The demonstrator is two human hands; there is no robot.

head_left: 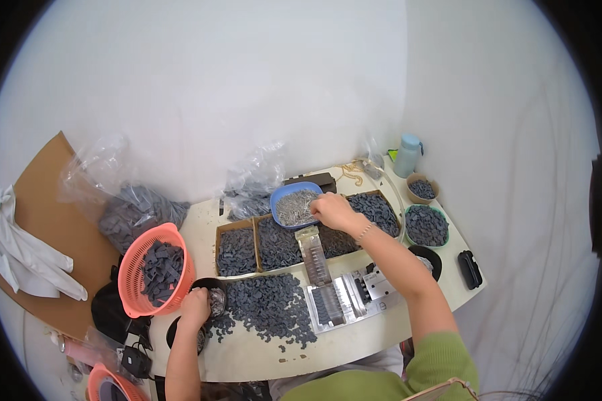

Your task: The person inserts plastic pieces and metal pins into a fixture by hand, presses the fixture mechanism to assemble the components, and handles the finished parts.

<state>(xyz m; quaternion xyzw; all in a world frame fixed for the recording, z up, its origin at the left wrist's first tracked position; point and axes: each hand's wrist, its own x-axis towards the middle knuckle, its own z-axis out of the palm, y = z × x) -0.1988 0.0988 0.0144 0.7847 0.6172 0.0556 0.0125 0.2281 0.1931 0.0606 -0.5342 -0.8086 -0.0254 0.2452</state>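
My right hand (332, 210) reaches over the right side of a blue bowl (272, 201) full of thin silvery metal pins (294, 208). Its fingers are drawn together; whatever they hold is too small to make out. My left hand (195, 309) is closed at the side of a small black bowl (222, 286) with shiny small parts, and what is in its fingers is hidden. Below my right forearm lies a metal jig (371, 289) with a slotted, see-through strip (314, 257) standing up from it. Loose small dark grey parts (264, 301) are spread between my left hand and the jig.
Open cardboard boxes (237, 250) of grey parts line the table's middle. A coral basket (128, 284) stands at the left, another black bowl (174, 332) near my left wrist. At right are a green-rimmed bowl (427, 225), a blue bottle (406, 157) and a black case (469, 269).
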